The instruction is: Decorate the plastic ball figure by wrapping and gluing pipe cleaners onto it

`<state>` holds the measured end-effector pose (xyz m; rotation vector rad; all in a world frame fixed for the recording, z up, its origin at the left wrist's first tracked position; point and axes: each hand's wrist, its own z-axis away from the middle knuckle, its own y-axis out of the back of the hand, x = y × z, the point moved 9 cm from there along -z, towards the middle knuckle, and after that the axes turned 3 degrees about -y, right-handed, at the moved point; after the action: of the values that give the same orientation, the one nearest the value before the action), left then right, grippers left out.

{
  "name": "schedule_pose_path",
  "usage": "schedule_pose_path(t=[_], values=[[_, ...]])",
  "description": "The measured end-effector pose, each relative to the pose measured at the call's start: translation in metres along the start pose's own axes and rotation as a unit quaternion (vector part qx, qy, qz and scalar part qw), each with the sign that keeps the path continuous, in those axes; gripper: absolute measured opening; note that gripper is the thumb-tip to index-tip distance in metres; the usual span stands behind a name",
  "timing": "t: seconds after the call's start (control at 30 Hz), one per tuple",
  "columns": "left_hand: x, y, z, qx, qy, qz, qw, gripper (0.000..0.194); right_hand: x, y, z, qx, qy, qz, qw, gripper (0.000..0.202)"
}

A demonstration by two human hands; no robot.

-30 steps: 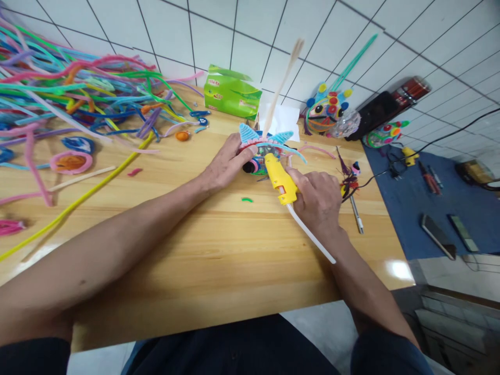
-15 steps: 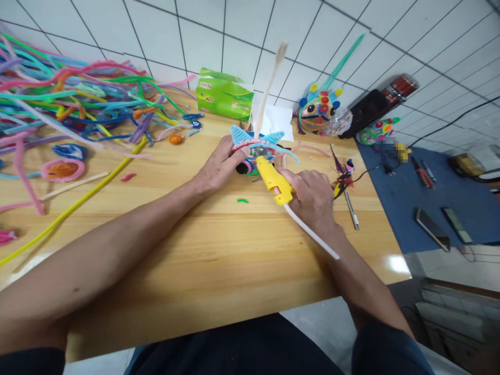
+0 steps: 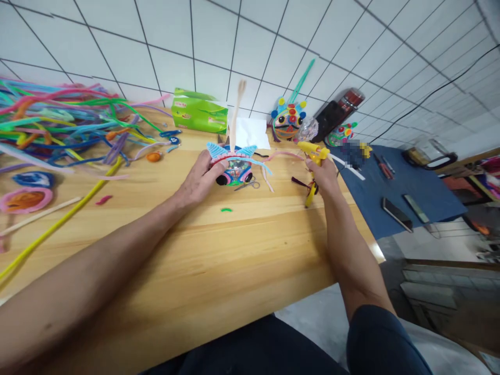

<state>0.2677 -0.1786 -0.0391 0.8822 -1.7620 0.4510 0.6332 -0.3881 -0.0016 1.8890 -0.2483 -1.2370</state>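
Note:
My left hand (image 3: 199,179) grips the left side of a colourful animal-head craft (image 3: 236,165) made of pipe cleaners. It has light-blue pointed ears, black round eyes with pink rims, and a tall beige stem rising from its top. Off to the right, my right hand (image 3: 325,176) is wrapped round a yellow hot glue gun (image 3: 312,151), whose white glue stick sticks out of its back end. Small scissors (image 3: 249,184) lie just in front of the craft. A short green pipe-cleaner piece (image 3: 226,210) rests on the wooden table nearer to me.
Heaped pipe cleaners (image 3: 70,122) cover the table's left side. A green tissue pack (image 3: 199,112) and white paper (image 3: 250,133) are near the tiled wall. Beside a dark bottle (image 3: 332,117) stands another decorated head (image 3: 289,121). A blue mat (image 3: 425,185) at right carries phones and pliers.
My right hand has drawn the glue gun away from the craft, to the right. My left hand still holds the craft. The camera view has shifted.

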Motion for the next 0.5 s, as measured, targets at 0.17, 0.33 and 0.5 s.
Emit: schedule_pose_path(t=[0.17, 0.33, 0.5], values=[[-0.001, 0.002, 0.002, 0.008, 0.003, 0.006, 1.000, 0.059, 0.011, -0.022, 0.000, -0.030, -0.019, 0.057, 0.998, 0.034], [0.000, 0.001, 0.003, 0.003, 0.004, -0.005, 1.000, 0.058, 0.017, -0.030, 0.005, -0.040, -0.003, 0.070, 0.997, 0.039], [-0.002, 0.001, 0.001, 0.007, 0.018, -0.004, 1.000, 0.058, 0.020, -0.018, 0.013, -0.049, 0.020, 0.110, 0.992, 0.044]])
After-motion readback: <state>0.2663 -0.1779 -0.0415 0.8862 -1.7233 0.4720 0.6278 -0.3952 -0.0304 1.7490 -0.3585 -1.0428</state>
